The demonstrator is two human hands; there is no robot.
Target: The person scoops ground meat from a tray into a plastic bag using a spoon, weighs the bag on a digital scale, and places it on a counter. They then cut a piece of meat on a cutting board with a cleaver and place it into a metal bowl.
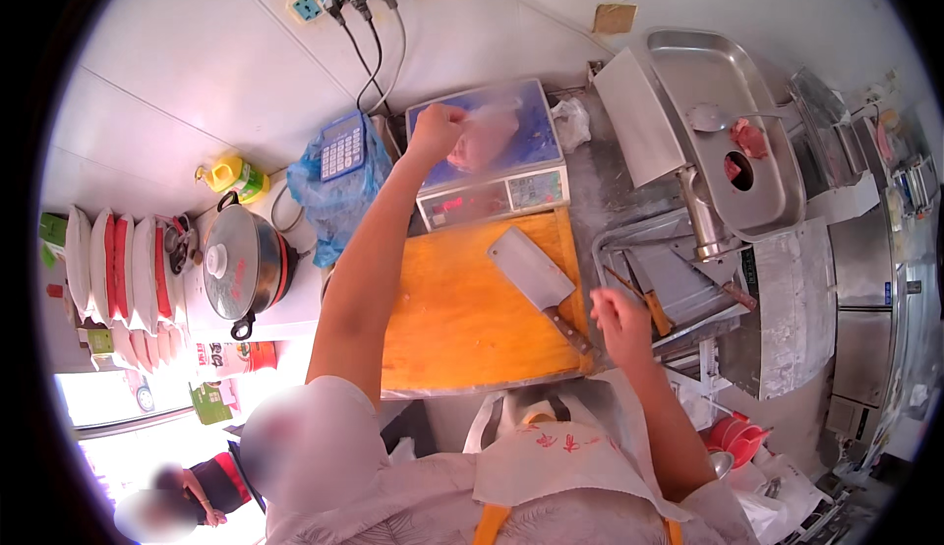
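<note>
My left hand (439, 132) reaches over the blue platform of a digital scale (549, 132), fingers pinched on a clear plastic bag (501, 108). Pink raw meat (483, 143) lies in the bag on the scale, and red digits glow on its front. Nearer to me is an orange-yellow cutting board (450, 316). A cleaver (531, 268) rests on the board's right part, its wooden handle towards me. My right hand (623, 327) hovers beside that handle, empty, with fingers loosely curled and slightly apart.
Right of the board, several knives (649, 294) lie on a metal tray (601, 250). Beyond stands a meat grinder (708, 220), its steel pan (782, 198) holding meat scraps and a spoon. Leftward are a calculator (343, 148) on a blue bag and a lidded electric pot (247, 257). A person (214, 482) is at lower left.
</note>
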